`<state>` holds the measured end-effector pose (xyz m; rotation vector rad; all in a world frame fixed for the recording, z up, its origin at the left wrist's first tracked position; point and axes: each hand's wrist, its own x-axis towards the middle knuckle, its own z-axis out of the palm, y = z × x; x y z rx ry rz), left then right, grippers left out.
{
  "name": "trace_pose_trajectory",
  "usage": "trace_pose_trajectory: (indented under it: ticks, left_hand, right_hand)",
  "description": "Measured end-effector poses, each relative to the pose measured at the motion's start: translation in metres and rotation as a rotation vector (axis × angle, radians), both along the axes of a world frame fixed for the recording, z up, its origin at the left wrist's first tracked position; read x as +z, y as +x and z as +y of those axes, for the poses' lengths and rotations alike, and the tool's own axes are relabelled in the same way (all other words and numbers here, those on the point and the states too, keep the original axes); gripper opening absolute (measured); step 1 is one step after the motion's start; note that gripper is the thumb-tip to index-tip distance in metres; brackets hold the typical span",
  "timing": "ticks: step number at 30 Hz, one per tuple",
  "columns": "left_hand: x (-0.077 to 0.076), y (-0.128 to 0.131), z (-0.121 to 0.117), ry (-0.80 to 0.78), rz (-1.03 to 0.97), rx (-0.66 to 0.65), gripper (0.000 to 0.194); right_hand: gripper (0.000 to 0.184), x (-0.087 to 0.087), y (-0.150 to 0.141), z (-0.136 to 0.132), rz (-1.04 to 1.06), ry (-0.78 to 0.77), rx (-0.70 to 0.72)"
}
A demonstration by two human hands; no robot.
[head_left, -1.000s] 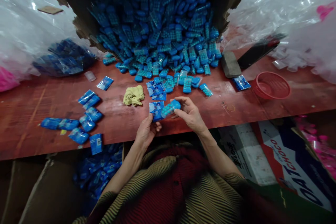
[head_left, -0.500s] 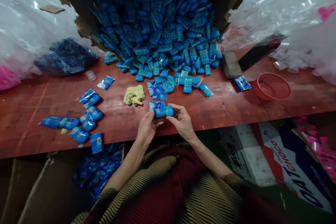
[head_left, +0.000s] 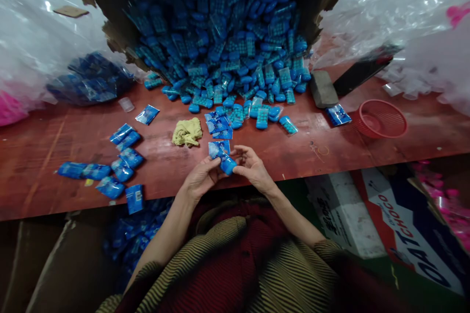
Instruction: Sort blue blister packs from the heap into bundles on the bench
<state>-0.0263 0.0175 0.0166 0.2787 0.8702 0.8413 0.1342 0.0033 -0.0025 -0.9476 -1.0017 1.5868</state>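
Between my hands is a small candy container in a blue printed sleeve, tilted with its lower end to the right. My left hand pinches its left side, the thumb lying on top. The thumb of my right hand presses the lower right end, and its fingers curl behind. Just beyond lies a flat blue printed sleeve, partly hidden by the held container. Farther back is a small stack of blue sleeves, beside loose clear containers of blue beads. A crumpled yellow cloth sits left of the stack.
A torn cardboard box spills a heap of bead-filled containers onto the red table. Several sleeved containers lie at left. To the right are a grey block and a red basket. Cartons stand below.
The container, whose blue cap stuck out of the sleeve to the right, is now covered by the sleeve and tilted down. My left hand has shifted slightly left and its thumb is on top.
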Motion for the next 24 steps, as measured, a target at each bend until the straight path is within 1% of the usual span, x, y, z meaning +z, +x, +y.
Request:
trace_pose_trajectory:
  ticks: [3, 4, 8, 10, 12, 15, 18, 21, 24]
  left_hand:
    - [-0.002, -0.006, 0.003, 0.039, -0.047, -0.076, 0.024]
    - [-0.003, -0.007, 0.003, 0.049, -0.055, -0.090, 0.026]
    - [-0.005, -0.010, 0.001, 0.061, -0.061, -0.140, 0.030]
    - [-0.003, -0.008, 0.000, 0.054, -0.070, -0.135, 0.032]
    - [-0.001, -0.004, 0.000, 0.038, -0.078, -0.118, 0.032]
    - [0.002, 0.003, -0.003, 0.026, -0.086, -0.085, 0.030]
    - [0.004, 0.011, -0.009, 0.060, -0.114, -0.042, 0.030]
    - [0.004, 0.020, -0.017, 0.083, -0.111, 0.061, 0.026]
    - [0.002, 0.027, -0.024, 0.062, -0.084, 0.172, 0.021]
  right_hand:
    - [0.062, 0.004, 0.009, 0.007, -0.014, 0.084, 0.188]
    - [0.063, 0.005, 0.012, 0.009, -0.019, 0.115, 0.225]
    - [0.067, 0.010, 0.018, 0.014, -0.086, 0.190, 0.280]
    - [0.069, 0.009, 0.018, 0.014, -0.105, 0.199, 0.325]
    - [0.069, 0.007, 0.016, 0.014, -0.080, 0.197, 0.354]
    - [0.066, 0.004, 0.013, 0.014, -0.021, 0.189, 0.327]
    - [0.059, 0.005, 0.012, 0.012, -0.003, 0.192, 0.306]
    - [0.050, 0.009, 0.010, 0.009, -0.028, 0.180, 0.286]
    - [0.044, 0.008, 0.008, 0.005, -0.084, 0.220, 0.219]
